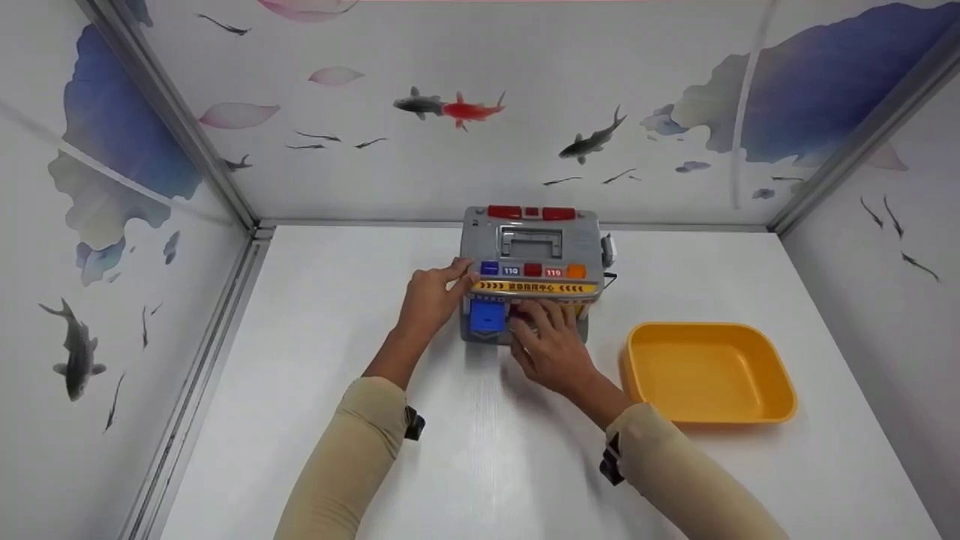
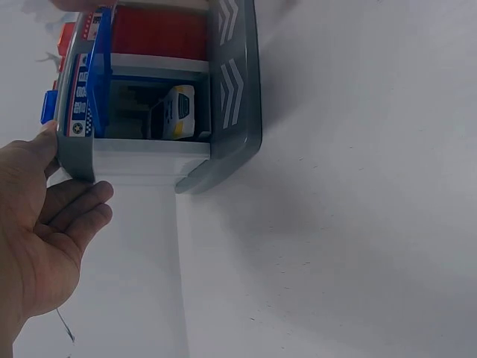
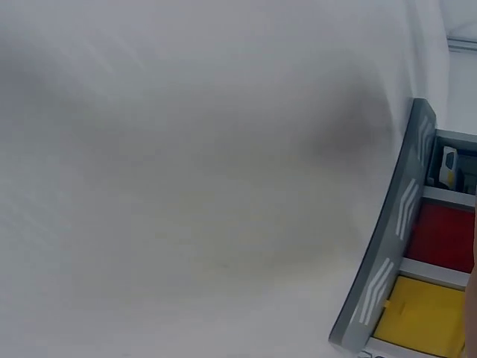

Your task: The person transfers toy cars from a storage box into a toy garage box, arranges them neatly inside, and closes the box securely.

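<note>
A grey toy garage (image 1: 480,232) stands toward the back of the table. My left hand (image 1: 431,300) holds its left upper corner, with the thumb at the edge and the fingers beside the side wall. The blue door (image 1: 487,316) is swung up, and a white toy car (image 2: 179,112) sits inside that bay. Beside it, the red door (image 2: 160,33) and the yellow door (image 3: 421,313) are closed. My right hand (image 1: 551,341) has its fingers against the garage front at the red door; its fingertips are partly hidden.
A yellow plastic tub (image 1: 709,326) sits on the white table (image 1: 465,465) to the right of the garage. Printed panels (image 1: 465,172) enclose the table at the back and sides. A small white part (image 1: 608,251) sticks out from the garage's right side.
</note>
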The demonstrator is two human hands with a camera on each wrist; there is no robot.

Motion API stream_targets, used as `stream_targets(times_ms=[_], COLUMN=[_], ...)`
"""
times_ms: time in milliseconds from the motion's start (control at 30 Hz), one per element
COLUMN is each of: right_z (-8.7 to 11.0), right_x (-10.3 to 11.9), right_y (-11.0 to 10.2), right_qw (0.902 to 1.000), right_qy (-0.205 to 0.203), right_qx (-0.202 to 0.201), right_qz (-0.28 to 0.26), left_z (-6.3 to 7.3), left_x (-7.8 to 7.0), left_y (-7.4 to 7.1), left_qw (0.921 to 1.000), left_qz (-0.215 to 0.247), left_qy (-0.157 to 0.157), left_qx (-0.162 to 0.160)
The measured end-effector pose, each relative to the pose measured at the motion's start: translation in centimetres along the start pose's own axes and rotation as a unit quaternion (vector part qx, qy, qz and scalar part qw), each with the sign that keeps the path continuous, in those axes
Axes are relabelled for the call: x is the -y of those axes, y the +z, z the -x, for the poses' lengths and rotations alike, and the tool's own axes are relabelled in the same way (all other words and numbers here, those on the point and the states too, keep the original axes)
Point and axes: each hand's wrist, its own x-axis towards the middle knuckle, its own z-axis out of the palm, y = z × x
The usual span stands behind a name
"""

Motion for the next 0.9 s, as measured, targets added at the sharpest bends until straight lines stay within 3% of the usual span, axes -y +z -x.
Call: stream_targets(times_ms=[200,333,567,900], right_z=[-2.1,-3.1,-3.8,-4.5], right_x=[0.1,0.3,1.2,1.3], right_y=[-0.6,-0.7,-0.2,1.2], right_qw=[0.9998,0.9993,0.9964,0.9928], right_qy=[0.016,0.03,0.059,0.066], right_qx=[-0.01,0.01,0.045,0.038], right_qz=[0.006,0.02,0.04,0.092], left_z=[0.0,0.1,0.1,0.0], left_x=[0.0,0.0,0.0,0.0], left_y=[0.2,0.1,0.1,0.0], left_qw=[0.9999,0.9998,0.9997,0.9995], left_qz=[-0.009,-0.011,-0.009,-0.014], left_qy=[0.01,0.014,0.021,0.027], left_qx=[-0.002,-0.003,-0.008,-0.01])
